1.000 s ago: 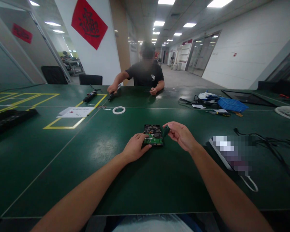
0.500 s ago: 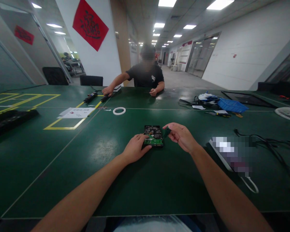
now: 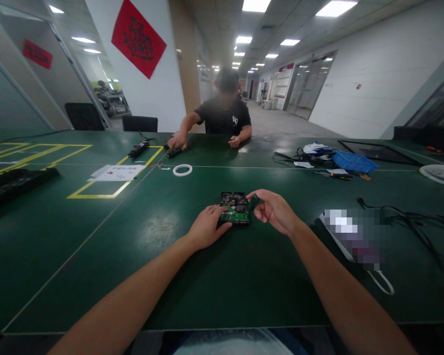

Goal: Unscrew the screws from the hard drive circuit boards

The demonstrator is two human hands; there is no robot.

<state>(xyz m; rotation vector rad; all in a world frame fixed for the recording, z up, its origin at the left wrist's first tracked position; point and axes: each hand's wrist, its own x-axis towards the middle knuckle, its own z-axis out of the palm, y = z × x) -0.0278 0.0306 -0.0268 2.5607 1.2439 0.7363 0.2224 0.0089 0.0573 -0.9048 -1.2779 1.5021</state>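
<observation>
A hard drive (image 3: 235,207) with its green circuit board facing up lies on the dark green table (image 3: 140,256) in front of me. My left hand (image 3: 206,228) rests on its near left corner, thumb along the front edge, holding it down. My right hand (image 3: 274,211) sits at the drive's right side, fingers curled around a small dark green-handled tool (image 3: 254,202) whose tip points down at the drive's right edge.
A person in a black shirt sits across the table, one hand (image 3: 176,141) on a black tool. Nearby lie a white tape ring (image 3: 182,170), a paper sheet (image 3: 115,172), a blue tray (image 3: 355,160), cables (image 3: 410,217) and a blurred device (image 3: 353,231).
My right hand has curled tighter around the tool and shifted slightly toward the drive. The person across moved a hand from the left toward the table's middle.
</observation>
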